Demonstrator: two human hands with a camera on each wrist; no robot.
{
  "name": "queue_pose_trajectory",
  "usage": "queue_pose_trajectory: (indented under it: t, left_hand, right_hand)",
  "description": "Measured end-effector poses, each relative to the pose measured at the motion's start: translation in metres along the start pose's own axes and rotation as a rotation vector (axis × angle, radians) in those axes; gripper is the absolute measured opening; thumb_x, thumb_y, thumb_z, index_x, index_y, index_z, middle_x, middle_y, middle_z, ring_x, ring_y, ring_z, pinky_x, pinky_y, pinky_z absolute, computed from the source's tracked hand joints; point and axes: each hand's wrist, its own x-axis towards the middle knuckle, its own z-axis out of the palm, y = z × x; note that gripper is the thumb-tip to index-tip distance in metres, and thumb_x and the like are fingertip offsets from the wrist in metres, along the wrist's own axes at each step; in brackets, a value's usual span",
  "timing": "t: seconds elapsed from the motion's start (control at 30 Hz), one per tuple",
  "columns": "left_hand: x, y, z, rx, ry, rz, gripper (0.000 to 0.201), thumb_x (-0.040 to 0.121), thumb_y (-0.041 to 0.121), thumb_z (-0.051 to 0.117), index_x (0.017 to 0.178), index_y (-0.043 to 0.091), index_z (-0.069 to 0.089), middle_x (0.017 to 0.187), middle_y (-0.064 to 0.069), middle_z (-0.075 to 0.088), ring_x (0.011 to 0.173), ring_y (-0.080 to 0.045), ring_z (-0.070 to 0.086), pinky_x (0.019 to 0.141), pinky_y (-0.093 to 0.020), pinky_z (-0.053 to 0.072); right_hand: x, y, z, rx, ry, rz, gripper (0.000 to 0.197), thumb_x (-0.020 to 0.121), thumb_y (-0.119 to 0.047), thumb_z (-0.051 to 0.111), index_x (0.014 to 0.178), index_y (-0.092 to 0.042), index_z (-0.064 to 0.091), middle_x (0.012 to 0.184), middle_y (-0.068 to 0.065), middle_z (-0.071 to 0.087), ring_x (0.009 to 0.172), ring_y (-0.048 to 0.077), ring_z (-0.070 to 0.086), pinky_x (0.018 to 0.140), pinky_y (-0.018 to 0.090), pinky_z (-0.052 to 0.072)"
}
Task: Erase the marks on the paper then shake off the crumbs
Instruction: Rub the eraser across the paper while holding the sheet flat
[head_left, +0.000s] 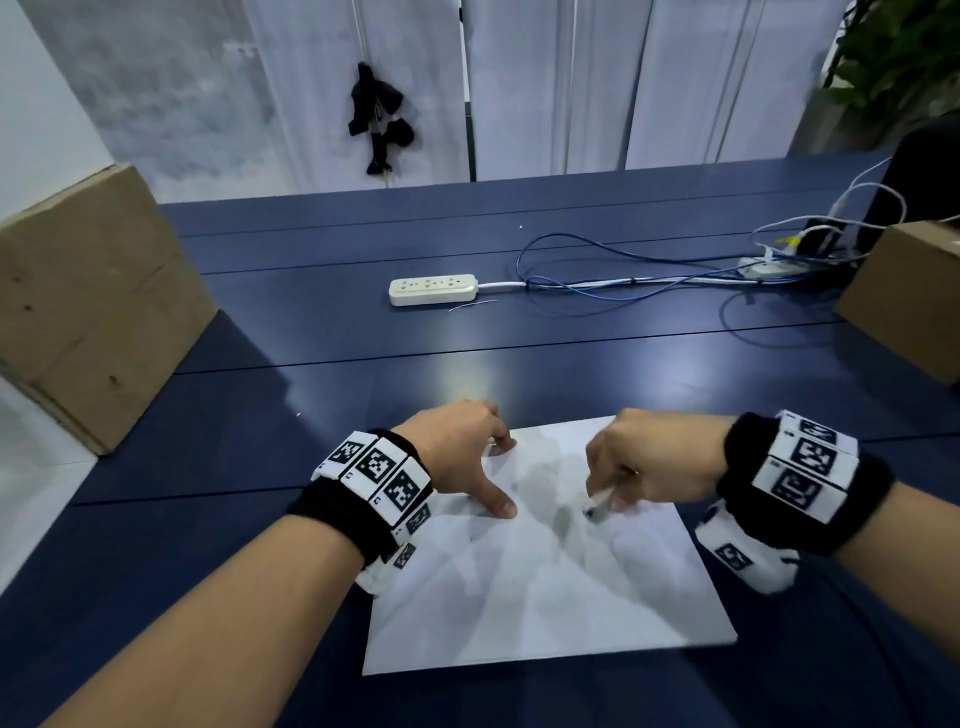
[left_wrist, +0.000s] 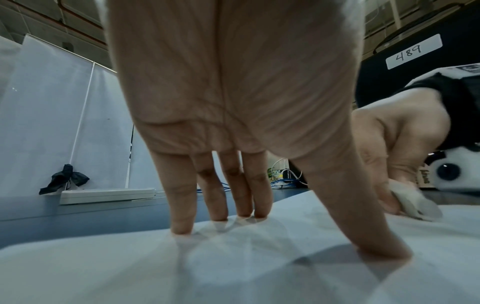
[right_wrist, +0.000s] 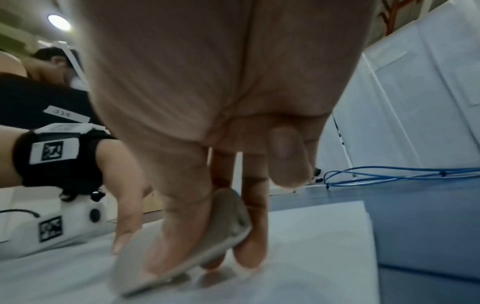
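Note:
A white sheet of paper (head_left: 545, 587) lies on the dark blue table (head_left: 363, 332) in front of me. My left hand (head_left: 467, 457) presses on its upper left part with straight, spread fingers (left_wrist: 182, 205) and thumb. My right hand (head_left: 623, 467) pinches a worn white eraser (head_left: 597, 504) between thumb and fingers, its lower end touching the paper near the middle. In the right wrist view the eraser (right_wrist: 182, 246) is tilted and blurred against the paper (right_wrist: 311, 236). Any marks on the sheet are too faint to make out.
A white power strip (head_left: 432, 289) with blue and white cables (head_left: 623, 280) lies further back on the table. Cardboard boxes stand at the left (head_left: 88, 306) and right (head_left: 909, 291) edges. White panels close off the back.

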Motion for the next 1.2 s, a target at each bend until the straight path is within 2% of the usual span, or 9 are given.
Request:
queue_pose_trajectory:
  t: [0.1, 0.2, 0.3, 0.43, 0.63, 0.77, 0.9, 1.07, 1.2]
  left_hand:
    - [-0.004, 0.001, 0.0, 0.015, 0.011, 0.012, 0.078, 0.061, 0.068, 0.081, 0.125, 0.03, 0.061, 0.111, 0.015, 0.05, 0.103, -0.014, 0.055, 0.085, -0.04, 0.053]
    - [-0.009, 0.001, 0.0, 0.021, 0.029, 0.02, 0.079, 0.063, 0.069, 0.078, 0.129, 0.031, 0.059, 0.112, 0.015, 0.05, 0.106, -0.012, 0.053, 0.086, -0.04, 0.052]
    - [-0.011, 0.001, 0.002, 0.018, 0.039, 0.025, 0.08, 0.065, 0.069, 0.077, 0.133, 0.031, 0.057, 0.115, 0.015, 0.051, 0.111, -0.011, 0.051, 0.089, -0.039, 0.051]
    - [-0.01, 0.002, -0.001, 0.025, 0.021, 0.022, 0.081, 0.066, 0.068, 0.077, 0.134, 0.029, 0.056, 0.111, 0.015, 0.048, 0.11, -0.012, 0.05, 0.088, -0.039, 0.051]
    - [-0.007, 0.002, -0.001, 0.025, 0.019, 0.023, 0.08, 0.063, 0.068, 0.079, 0.13, 0.029, 0.06, 0.102, 0.017, 0.043, 0.103, -0.012, 0.052, 0.084, -0.036, 0.052]
    - [-0.003, 0.0, 0.0, 0.015, 0.014, 0.015, 0.08, 0.06, 0.069, 0.08, 0.127, 0.028, 0.061, 0.104, 0.018, 0.045, 0.102, -0.012, 0.053, 0.085, -0.038, 0.053]
    - [-0.001, -0.001, 0.0, 0.003, 0.015, 0.006, 0.079, 0.059, 0.068, 0.082, 0.124, 0.028, 0.061, 0.11, 0.017, 0.049, 0.103, -0.013, 0.055, 0.087, -0.039, 0.053]
    - [0.001, 0.0, -0.001, -0.002, 0.009, 0.007, 0.079, 0.057, 0.067, 0.083, 0.122, 0.028, 0.062, 0.107, 0.017, 0.048, 0.102, -0.014, 0.056, 0.086, -0.039, 0.053]
    - [0.002, -0.002, 0.002, -0.007, 0.009, 0.004, 0.08, 0.056, 0.069, 0.083, 0.122, 0.029, 0.062, 0.106, 0.018, 0.047, 0.102, -0.015, 0.056, 0.086, -0.039, 0.053]
  right_hand:
    - [0.015, 0.009, -0.005, 0.009, 0.219, 0.081, 0.017, 0.083, -0.042, 0.065, 0.088, -0.028, 0.073, 0.072, -0.01, 0.067, 0.07, 0.008, 0.06, 0.071, 0.032, 0.055]
    - [0.032, 0.022, -0.018, -0.054, 0.353, 0.19, 0.043, 0.083, -0.064, 0.054, 0.081, -0.024, 0.07, 0.066, -0.003, 0.065, 0.065, 0.021, 0.058, 0.064, 0.039, 0.056]
    - [0.025, 0.021, -0.013, -0.038, 0.323, 0.092, 0.04, 0.083, -0.063, 0.055, 0.083, -0.026, 0.071, 0.073, -0.005, 0.066, 0.068, 0.015, 0.057, 0.066, 0.037, 0.054]
    - [0.002, 0.002, 0.0, 0.007, 0.046, -0.077, 0.018, 0.086, -0.042, 0.067, 0.097, -0.031, 0.075, 0.083, -0.012, 0.061, 0.074, 0.001, 0.051, 0.073, 0.025, 0.047]
    - [0.032, 0.027, -0.016, -0.132, 0.291, 0.16, 0.053, 0.076, -0.069, 0.045, 0.088, -0.024, 0.07, 0.08, -0.003, 0.068, 0.079, 0.02, 0.062, 0.069, 0.039, 0.055]
    - [0.015, 0.018, -0.004, -0.124, 0.323, 0.047, 0.039, 0.088, -0.055, 0.051, 0.087, -0.021, 0.071, 0.086, -0.003, 0.065, 0.082, 0.02, 0.06, 0.07, 0.033, 0.051]
    - [-0.007, 0.007, 0.001, 0.027, 0.049, -0.015, 0.026, 0.083, -0.046, 0.06, 0.097, -0.029, 0.074, 0.092, -0.006, 0.066, 0.082, 0.008, 0.056, 0.076, 0.029, 0.048]
    - [0.026, 0.025, -0.016, -0.097, 0.318, 0.151, 0.054, 0.072, -0.073, 0.042, 0.085, -0.029, 0.07, 0.075, -0.002, 0.067, 0.074, 0.021, 0.061, 0.068, 0.04, 0.056]
    - [0.024, 0.025, -0.011, -0.094, 0.303, 0.11, 0.053, 0.078, -0.07, 0.042, 0.082, -0.025, 0.071, 0.076, -0.001, 0.064, 0.072, 0.02, 0.058, 0.068, 0.036, 0.054]
